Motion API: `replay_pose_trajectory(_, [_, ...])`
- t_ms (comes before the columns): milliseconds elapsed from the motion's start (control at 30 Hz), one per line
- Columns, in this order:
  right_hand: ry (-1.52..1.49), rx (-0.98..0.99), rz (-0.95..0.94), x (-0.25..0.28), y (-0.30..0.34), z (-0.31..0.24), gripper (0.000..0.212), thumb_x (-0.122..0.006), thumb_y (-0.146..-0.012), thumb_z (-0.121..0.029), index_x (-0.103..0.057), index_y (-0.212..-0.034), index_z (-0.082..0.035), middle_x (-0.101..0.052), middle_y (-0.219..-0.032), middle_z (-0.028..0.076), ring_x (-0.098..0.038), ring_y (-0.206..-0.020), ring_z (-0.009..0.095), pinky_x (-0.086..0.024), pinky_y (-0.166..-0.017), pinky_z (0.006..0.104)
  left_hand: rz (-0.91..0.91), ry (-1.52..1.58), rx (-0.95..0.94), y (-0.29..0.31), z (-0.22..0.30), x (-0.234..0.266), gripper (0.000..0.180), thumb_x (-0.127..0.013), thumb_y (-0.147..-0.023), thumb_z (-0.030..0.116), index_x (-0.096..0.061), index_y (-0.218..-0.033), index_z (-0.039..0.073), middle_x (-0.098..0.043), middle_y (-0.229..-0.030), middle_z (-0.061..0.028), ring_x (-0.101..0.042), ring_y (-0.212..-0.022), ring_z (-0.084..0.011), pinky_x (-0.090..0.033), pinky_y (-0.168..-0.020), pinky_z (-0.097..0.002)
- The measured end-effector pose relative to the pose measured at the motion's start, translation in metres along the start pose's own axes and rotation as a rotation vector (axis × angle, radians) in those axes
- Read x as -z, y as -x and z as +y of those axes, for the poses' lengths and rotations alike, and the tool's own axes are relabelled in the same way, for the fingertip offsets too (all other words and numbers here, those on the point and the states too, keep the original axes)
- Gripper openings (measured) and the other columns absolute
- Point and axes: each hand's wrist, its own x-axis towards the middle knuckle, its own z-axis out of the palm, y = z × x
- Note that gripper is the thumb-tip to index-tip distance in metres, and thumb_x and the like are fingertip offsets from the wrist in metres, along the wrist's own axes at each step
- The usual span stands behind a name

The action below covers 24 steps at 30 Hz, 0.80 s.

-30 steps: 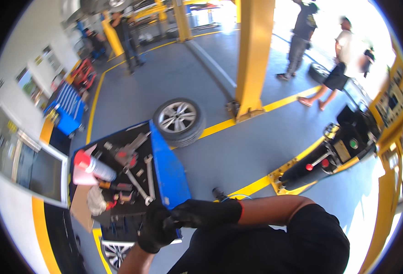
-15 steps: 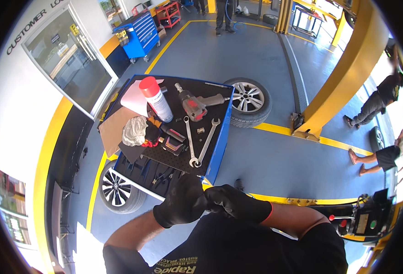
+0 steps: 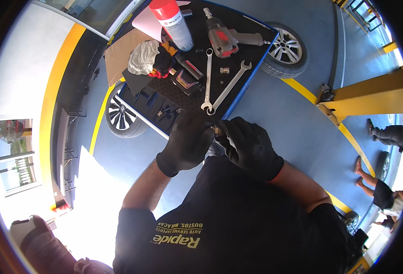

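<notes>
Both my hands wear black gloves and meet in front of my chest, just off the near edge of the tool cart. Pinched in the fingers of my right hand (image 3: 251, 142) is a small brass-coloured metal fitting (image 3: 217, 130). My left hand (image 3: 188, 140) is closed right beside it, fingertips pressed together; what they grip is hidden. On the black cart top (image 3: 165, 93) beyond lie two combination wrenches (image 3: 208, 80), their near ends crossing. A small metal fitting (image 3: 224, 70) sits between them. Farther back lies a grey-and-red impact wrench (image 3: 224, 41).
A red-capped spray can (image 3: 176, 29) stands at the cart's back, near a crumpled white rag (image 3: 143, 57) and a black cordless device (image 3: 186, 77). Wheels lie on the floor left (image 3: 121, 116) and right (image 3: 286, 48) of the cart. A yellow lift post (image 3: 366, 93) rises at right.
My view has tipped downward. My hands have turned and drawn slightly apart at the fingertips, and the brass-coloured fitting now shows between them.
</notes>
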Motion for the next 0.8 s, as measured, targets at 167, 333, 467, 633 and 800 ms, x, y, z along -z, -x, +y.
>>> replay_pose_trajectory(167, [0.009, 0.104, -0.007, 0.025, -0.023, 0.012, 0.044, -0.077, -0.086, -0.017, -0.06, -0.124, -0.002, -0.063, -0.092, 0.01, -0.067, -0.072, 0.025, -0.052, -0.059, 0.0369, -0.031, -0.009, 0.123, -0.024, 0.024, 0.002, 0.024, -0.059, -0.082, -0.001, -0.065, -0.106, -0.002, -0.06, -0.104, -0.0224, -0.058, -0.09, -0.0414, -0.049, -0.077, -0.048])
replay_pose_trajectory(333, [-0.169, 0.327, -0.036, 0.004, -0.012, 0.041, 0.037, -0.073, -0.09, -0.014, -0.062, -0.124, -0.005, -0.065, -0.098, 0.01, -0.066, -0.076, 0.024, -0.051, -0.064, 0.0367, 0.106, -0.077, -0.125, -0.02, 0.013, -0.016, 0.018, -0.057, -0.084, 0.003, -0.062, -0.1, -0.004, -0.059, -0.102, -0.0229, -0.059, -0.087, -0.0403, -0.049, -0.078, -0.047])
replay_pose_trajectory(467, [-1.121, -0.053, -0.604, -0.006, -0.017, 0.087, 0.021, -0.06, -0.103, -0.014, -0.063, -0.121, -0.002, -0.067, -0.097, 0.011, -0.069, -0.082, 0.025, -0.054, -0.072, 0.0349, 0.015, -0.1, -0.086, -0.012, -0.009, -0.03, 0.019, -0.066, -0.077, 0.0, -0.065, -0.095, -0.003, -0.06, -0.107, -0.0232, -0.06, -0.093, -0.0395, -0.05, -0.082, -0.0464])
replay_pose_trajectory(633, [-0.641, -0.285, -0.218, -0.027, 0.003, 0.095, 0.025, -0.052, -0.109, -0.017, -0.061, -0.125, 0.0, -0.06, -0.086, 0.003, -0.055, -0.067, 0.013, -0.049, -0.065, 0.029, 0.227, -0.264, 0.277, -0.023, -0.068, -0.052, 0.018, -0.069, -0.088, 0.01, -0.069, -0.104, 0.002, -0.066, -0.112, -0.0182, -0.066, -0.099, -0.0352, -0.056, -0.086, -0.0449])
replay_pose_trajectory(800, [-0.806, -0.676, -0.179, -0.018, 0.019, 0.095, 0.031, -0.048, -0.11, -0.02, -0.059, -0.131, -0.001, -0.056, -0.084, 0.002, -0.051, -0.066, 0.008, -0.046, -0.063, 0.0256, 0.301, -0.64, 0.375, -0.039, -0.099, -0.078, 0.028, -0.072, -0.09, 0.021, -0.072, -0.116, 0.01, -0.071, -0.117, -0.0108, -0.07, -0.104, -0.0248, -0.058, -0.084, -0.0384])
